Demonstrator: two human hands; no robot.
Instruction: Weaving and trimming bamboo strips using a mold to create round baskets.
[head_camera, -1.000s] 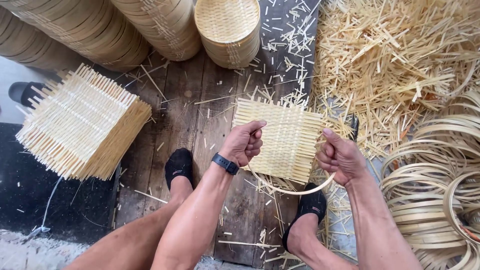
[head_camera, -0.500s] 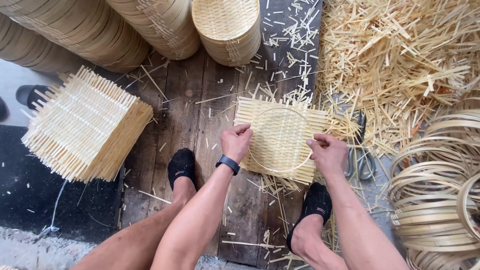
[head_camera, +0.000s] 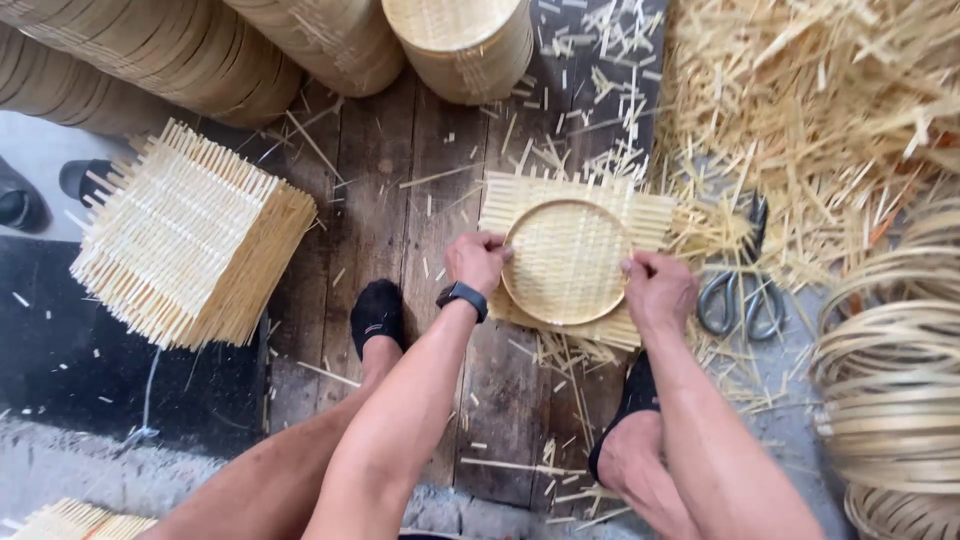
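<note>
1. Scissors with grey steel handles (head_camera: 742, 290) lie right of centre, beside your right hand (head_camera: 657, 290).
2. Your left hand (head_camera: 477, 260) and right hand clamp the round pale bamboo ring (head_camera: 567, 262) onto the square woven bamboo mat (head_camera: 640, 215), mid-frame.
3. Stacked woven mats (head_camera: 190, 240) sit left on dark wooden floorboards (head_camera: 385, 180).

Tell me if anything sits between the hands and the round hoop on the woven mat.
Nothing visible does. The left hand and right hand already grip opposite sides of the bamboo hoop, pressed onto the woven mat. The scissors lie apart, to the right of the right hand.
</note>
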